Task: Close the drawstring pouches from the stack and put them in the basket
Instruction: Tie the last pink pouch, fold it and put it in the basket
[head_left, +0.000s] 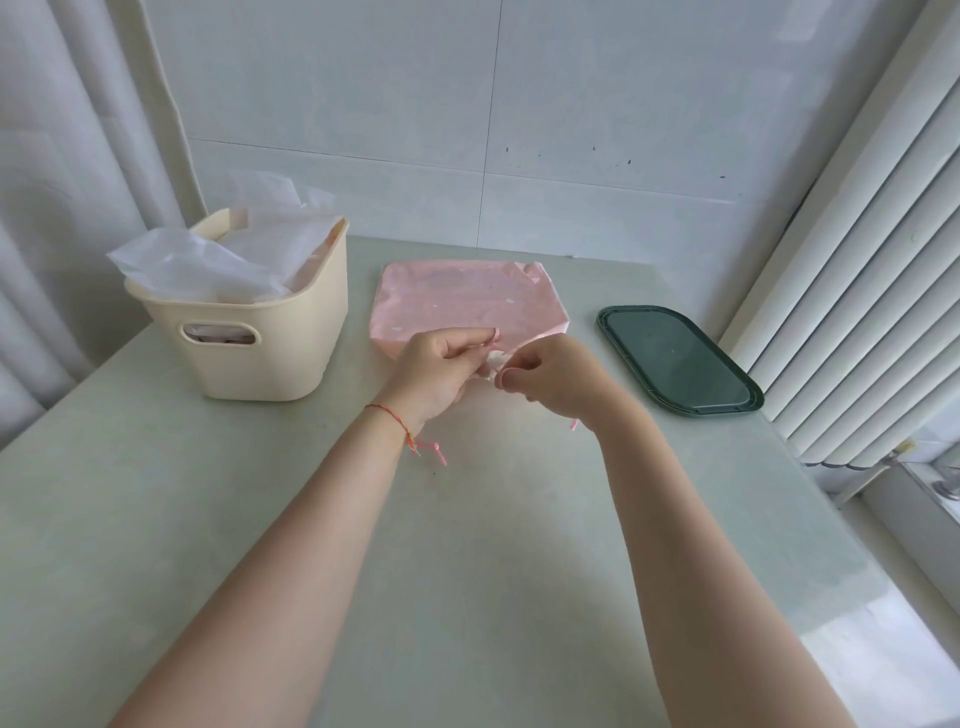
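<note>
A pink translucent drawstring pouch (467, 299) lies flat on the table (467, 519), its mouth toward me and gathered between my hands. My left hand (441, 371) pinches the pouch's near edge and a pink cord. My right hand (556, 382) pinches the gathered mouth and the other cord. Pink cord ends hang below my wrists, one (439, 452) under the left, one (573, 426) under the right. The cream basket (270, 343) stands to the left, holding several white translucent pouches (208, 265) that stick out over its rim.
A dark green tray (675, 358) lies flat to the right of the pouch. White tiled wall runs behind the table. A ribbed white radiator stands along the right edge, and a curtain hangs at the left.
</note>
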